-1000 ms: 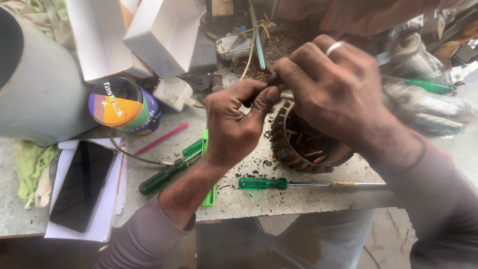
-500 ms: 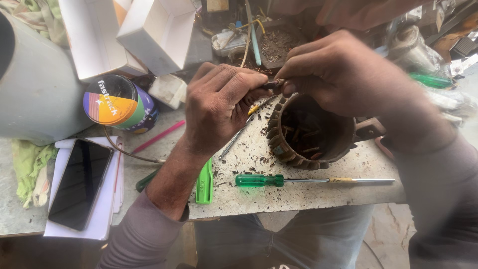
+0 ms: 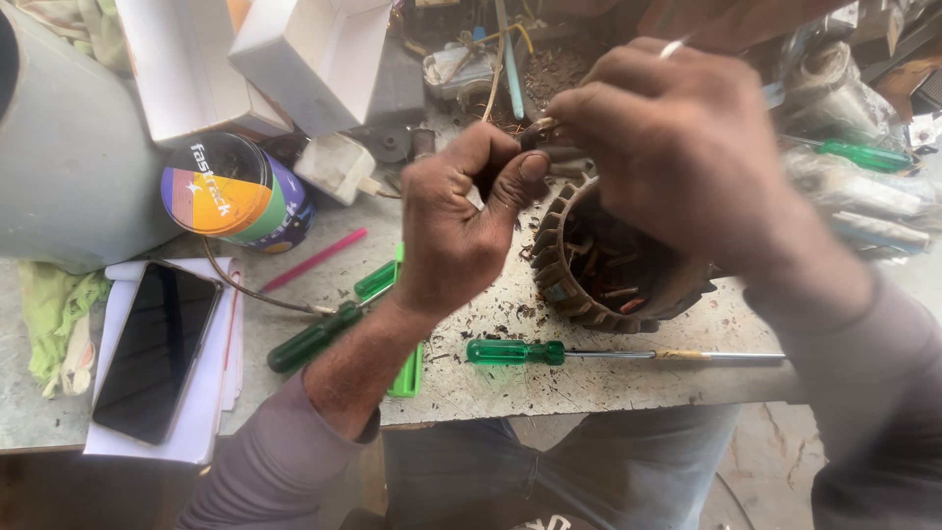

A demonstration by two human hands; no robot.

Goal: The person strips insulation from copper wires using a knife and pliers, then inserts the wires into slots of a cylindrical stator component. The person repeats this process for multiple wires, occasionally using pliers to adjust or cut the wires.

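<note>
A round, rusty motor stator with copper windings inside stands on the stone worktop. My left hand is closed just left of its rim, thumb and fingers pinching something small at the stator's top edge. My right hand, with a ring on one finger, curls over the top of the stator and pinches the same spot. What sits between the fingertips is too small to name; it looks like a wire end.
A green-handled screwdriver lies in front of the stator. More green-handled tools and a pink pen lie left. A black phone rests on papers. A colourful round tin, white boxes and a grey cylinder crowd the back left.
Both hands rose and shifted right over the stator. The stator is now more exposed beneath them, and the left hand has closed tighter by its rim.
</note>
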